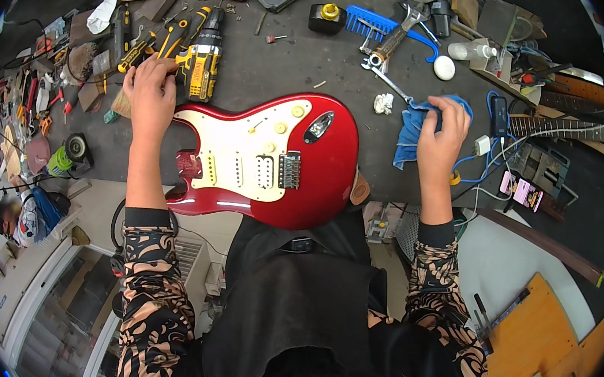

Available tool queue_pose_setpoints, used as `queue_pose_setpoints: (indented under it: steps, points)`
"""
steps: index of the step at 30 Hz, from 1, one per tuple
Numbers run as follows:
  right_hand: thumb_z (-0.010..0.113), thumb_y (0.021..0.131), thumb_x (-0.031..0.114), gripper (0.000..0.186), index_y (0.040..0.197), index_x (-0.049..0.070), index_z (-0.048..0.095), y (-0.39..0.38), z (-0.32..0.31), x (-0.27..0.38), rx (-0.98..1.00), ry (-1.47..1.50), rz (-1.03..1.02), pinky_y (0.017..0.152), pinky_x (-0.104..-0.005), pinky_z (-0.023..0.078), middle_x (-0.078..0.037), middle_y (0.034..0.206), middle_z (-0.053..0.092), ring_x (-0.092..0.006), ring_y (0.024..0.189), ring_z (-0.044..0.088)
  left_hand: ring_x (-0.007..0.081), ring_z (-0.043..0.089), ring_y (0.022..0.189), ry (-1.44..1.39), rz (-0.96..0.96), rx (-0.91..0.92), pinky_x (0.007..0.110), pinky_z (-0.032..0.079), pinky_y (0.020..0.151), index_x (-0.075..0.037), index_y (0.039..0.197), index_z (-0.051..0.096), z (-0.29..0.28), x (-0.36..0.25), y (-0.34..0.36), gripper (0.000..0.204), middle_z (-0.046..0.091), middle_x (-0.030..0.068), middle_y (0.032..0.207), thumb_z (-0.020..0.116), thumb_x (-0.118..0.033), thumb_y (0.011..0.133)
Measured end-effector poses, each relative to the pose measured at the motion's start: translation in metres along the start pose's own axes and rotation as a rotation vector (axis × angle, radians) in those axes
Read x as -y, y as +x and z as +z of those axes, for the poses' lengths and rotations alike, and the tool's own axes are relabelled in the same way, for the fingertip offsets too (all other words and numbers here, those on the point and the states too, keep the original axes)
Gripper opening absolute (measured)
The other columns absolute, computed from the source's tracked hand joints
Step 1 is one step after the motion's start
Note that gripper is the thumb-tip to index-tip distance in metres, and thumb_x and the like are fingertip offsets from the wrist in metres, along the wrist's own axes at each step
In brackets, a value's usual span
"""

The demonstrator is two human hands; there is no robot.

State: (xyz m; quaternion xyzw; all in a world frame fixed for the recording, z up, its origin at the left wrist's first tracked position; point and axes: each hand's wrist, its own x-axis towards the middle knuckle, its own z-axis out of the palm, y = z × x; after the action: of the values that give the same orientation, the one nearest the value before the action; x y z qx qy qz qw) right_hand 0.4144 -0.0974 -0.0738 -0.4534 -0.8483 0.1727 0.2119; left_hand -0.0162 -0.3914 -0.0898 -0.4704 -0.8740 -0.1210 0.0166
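Note:
A red electric guitar body (333, 173) with a cream pickguard (228, 159) lies at the bench's front edge, its neck not attached. My left hand (151, 95) is past its left end, fingers curled at the handle side of a yellow-and-black cordless drill (200, 75); the hand hides the handle. Yellow-and-black screwdrivers (176, 37) lie just beyond these fingers. To the right of the guitar body, my right hand (442, 137) has its fingers bent over a crumpled blue cloth (410, 134) and grips it against the bench.
Adjustable wrench (395, 40), blue comb-like tool (371, 23) and white round object (444, 68) lie beyond the cloth. Cables (493, 153) and a phone (521, 191) are at the right, beside a guitar neck (573, 131). Many hand tools crowd the left. Another person (30, 215) is at far left.

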Motion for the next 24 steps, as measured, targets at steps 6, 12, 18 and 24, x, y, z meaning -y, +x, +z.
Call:
queue_pose_setpoints:
  steps: [6, 12, 18, 24]
  points:
    - [0.074, 0.097, 0.012, 0.011, 0.108, 0.010, 0.076, -0.007, -0.006, -0.046, 0.163, -0.247, -0.207, 0.129, -0.0647, 0.027, -0.009, 0.143, 0.066, -0.0399, 0.155, 0.041, 0.0315, 0.055, 0.146, -0.077, 0.046, -0.075, 0.055, 0.032, 0.127, -0.005, 0.113, 0.075, 0.001, -0.003, -0.011, 0.020, 0.072, 0.0095, 0.133, 0.067, -0.001, 0.096]
    - [0.053, 0.115, 0.015, 0.018, 0.118, 0.000, 0.062, -0.009, -0.028, -0.052, -0.144, 0.554, 0.173, 0.123, -0.0474, 0.041, -0.015, 0.122, 0.076, -0.0340, 0.139, 0.063, 0.0353, 0.061, 0.128, -0.194, -0.036, -0.292, 0.048, 0.046, 0.112, -0.004, 0.113, 0.075, -0.007, -0.027, -0.040, 0.020, 0.072, 0.0121, 0.128, 0.065, 0.004, 0.097]
    - [0.051, 0.113, 0.021, 0.022, 0.127, 0.006, 0.055, 0.017, -0.080, -0.073, -0.693, 0.928, 0.602, 0.065, -0.0336, 0.049, -0.005, 0.091, 0.058, -0.0168, 0.071, 0.055, 0.0299, 0.063, 0.117, -0.206, -0.090, -0.322, 0.044, 0.045, 0.107, -0.004, 0.115, 0.075, -0.005, -0.041, -0.056, 0.021, 0.073, 0.0089, 0.123, 0.068, 0.003, 0.096]
    - [0.052, 0.107, 0.004, 0.028, 0.135, 0.001, 0.053, 0.046, -0.145, -0.048, -0.645, 1.007, 0.461, 0.061, -0.0331, 0.041, -0.008, 0.094, 0.059, -0.0159, 0.070, 0.047, 0.0291, 0.063, 0.119, -0.197, -0.102, -0.368, 0.043, 0.045, 0.108, -0.003, 0.117, 0.075, -0.011, -0.052, -0.060, 0.023, 0.072, 0.0100, 0.123, 0.069, 0.003, 0.096]
